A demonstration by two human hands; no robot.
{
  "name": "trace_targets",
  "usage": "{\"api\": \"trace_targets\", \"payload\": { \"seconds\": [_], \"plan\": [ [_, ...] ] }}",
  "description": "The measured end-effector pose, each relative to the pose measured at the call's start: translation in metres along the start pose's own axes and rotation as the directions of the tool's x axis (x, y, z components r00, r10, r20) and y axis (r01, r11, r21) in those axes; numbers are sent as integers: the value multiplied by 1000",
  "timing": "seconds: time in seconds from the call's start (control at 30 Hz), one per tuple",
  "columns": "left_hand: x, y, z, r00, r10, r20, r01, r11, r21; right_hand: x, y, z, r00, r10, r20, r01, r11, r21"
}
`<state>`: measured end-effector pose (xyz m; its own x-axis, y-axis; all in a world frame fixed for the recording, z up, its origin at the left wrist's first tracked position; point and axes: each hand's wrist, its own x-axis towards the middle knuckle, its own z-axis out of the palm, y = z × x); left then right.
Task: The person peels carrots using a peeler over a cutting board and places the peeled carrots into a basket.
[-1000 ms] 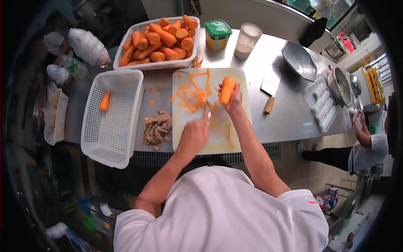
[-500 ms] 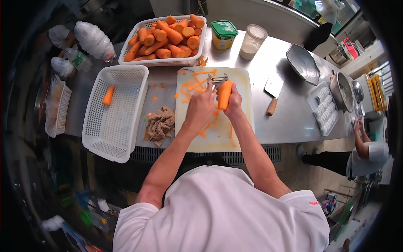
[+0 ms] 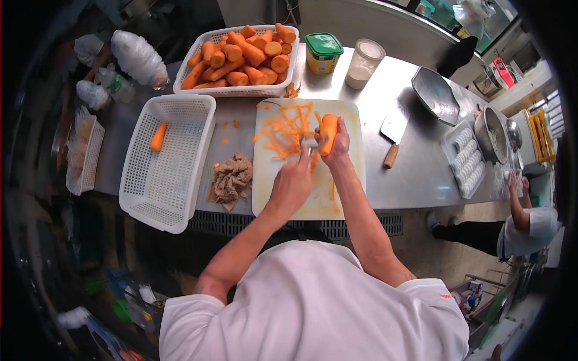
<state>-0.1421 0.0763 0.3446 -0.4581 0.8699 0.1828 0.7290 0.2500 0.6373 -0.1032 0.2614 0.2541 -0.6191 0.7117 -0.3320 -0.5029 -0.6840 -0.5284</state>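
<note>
In the head view, the step in hand looks to be peeling: the person's right hand [image 3: 340, 142] grips a carrot [image 3: 329, 133] above the cutting board [image 3: 283, 195], thick end facing the body, while the left hand [image 3: 291, 183] is closed around a peeler [image 3: 312, 144], whose head is blurred beside the carrot's left flank. Whether the blade touches the carrot at this instant cannot be told. A further stroke would call for a steady hold, the peeler's head laid along an unpeeled strip, and right fingers kept off its path; how much skin is left is too small to tell. Peelings [image 3: 288, 124] lie loose over the board's far half. As for room, the board's near edge sits at the front of the surface [image 3: 373, 189], and its near left part is mostly bare. On the left, a crumpled brown cloth [image 3: 232, 177] lies between the board and a white basket [image 3: 164, 192] with 1 carrot inside; that basket's near end appears to reach past the surface's front edge. A fuller carrot basket [image 3: 232, 92] stands beyond the board's far left corner. On the right, bare metal separates the board from a cleaver [image 3: 394, 129], wooden handle toward the person, leaving that elbow the freer side.
</note>
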Motion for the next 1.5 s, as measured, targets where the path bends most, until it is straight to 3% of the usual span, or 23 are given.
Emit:
{"api": "trace_targets", "payload": {
  "seconds": [0.03, 0.1, 0.23, 0.3, 0.4, 0.5, 0.53, 0.63, 0.73, 0.77, 0.83, 0.9, 0.97, 1.03, 1.13, 1.17, 1.23, 1.27, 1.37, 1.43, 1.5],
  "plan": [
    [-11, 3, -7, 1000, 7, 7, -7, 1000, -2, 0, -4, -4, 995, -46, -94, 47, 999, 4],
    [-28, 2, -27, 982, 40, 186, -23, 996, -91, 0, -8, -10, 994, -63, -84, 62, 998, -11],
    [37, -1, -26, 999, -28, -41, 21, 985, -172, -16, 5, 5, 998, -54, -16, 52, 995, -89],
    [35, -6, -7, 999, -3, -40, -3, 990, -142, -16, 9, 5, 999, -41, -1, 41, 991, -125],
    [-13, 1, -15, 993, 62, 98, -64, 998, 18, -5, -1, -2, 983, -87, -163, 72, 993, -95],
    [-20, 6, -39, 988, 77, 134, -68, 995, -73, -8, -10, -8, 989, -123, -81, 112, 985, -134],
    [-5, 8, -41, 997, 26, 66, -19, 995, -94, -8, -8, -8, 996, -82, -22, 80, 995, -61],
    [47, -4, -21, 999, -36, -33, 31, 989, -146, -30, -4, 17, 1000, 25, -3, -25, 997, -70],
    [16, -3, 8, 993, -42, -106, 33, 996, -89, -14, 2, 18, 995, -32, -96, 31, 999, -10],
    [0, -4, 4, 995, -34, -99, 26, 996, -87, -9, 0, 9, 994, -38, -100, 38, 999, -3],
    [-29, -12, -15, 989, 96, 112, -77, 983, -166, -4, -6, -9, 986, -75, -150, 68, 997, -48],
    [-19, -2, -27, 994, 53, 94, -40, 990, -137, -19, -2, -10, 988, -93, -127, 79, 991, -108],
    [24, 1, -34, 999, -36, -28, 32, 993, -117, -32, 1, 5, 996, -49, -78, 33, 979, -199],
    [32, -7, -15, 998, -49, -34, 42, 985, -167, -29, 13, 4, 998, -38, -58, 27, 983, -179],
    [-6, 2, -7, 997, -25, 71, 27, 999, -27, -17, 9, 4, 993, -68, -93, 55, 990, -131],
    [-18, -1, -13, 996, -24, 80, 27, 999, -28, -17, 7, 0, 984, -88, -155, 70, 990, -118],
    [-28, -11, -25, 987, 58, 151, -40, 992, -122, -16, 4, -2, 990, -83, -113, 72, 992, -101],
    [-17, 0, -34, 994, -6, 109, 13, 998, -60, -21, 5, -5, 995, -68, -72, 61, 994, -92],
    [33, -8, -26, 997, -67, -29, 63, 990, -130, -26, 14, 7, 1000, -24, -16, 22, 995, -101],
    [30, -16, -10, 999, -15, -46, 9, 992, -127, -25, 16, 11, 1000, -1, -19, -1, 993, -119],
    [-5, 0, -11, 998, -23, 50, 26, 998, -52, -15, 10, 8, 992, -35, -122, 21, 993, -120]
  ]
}}
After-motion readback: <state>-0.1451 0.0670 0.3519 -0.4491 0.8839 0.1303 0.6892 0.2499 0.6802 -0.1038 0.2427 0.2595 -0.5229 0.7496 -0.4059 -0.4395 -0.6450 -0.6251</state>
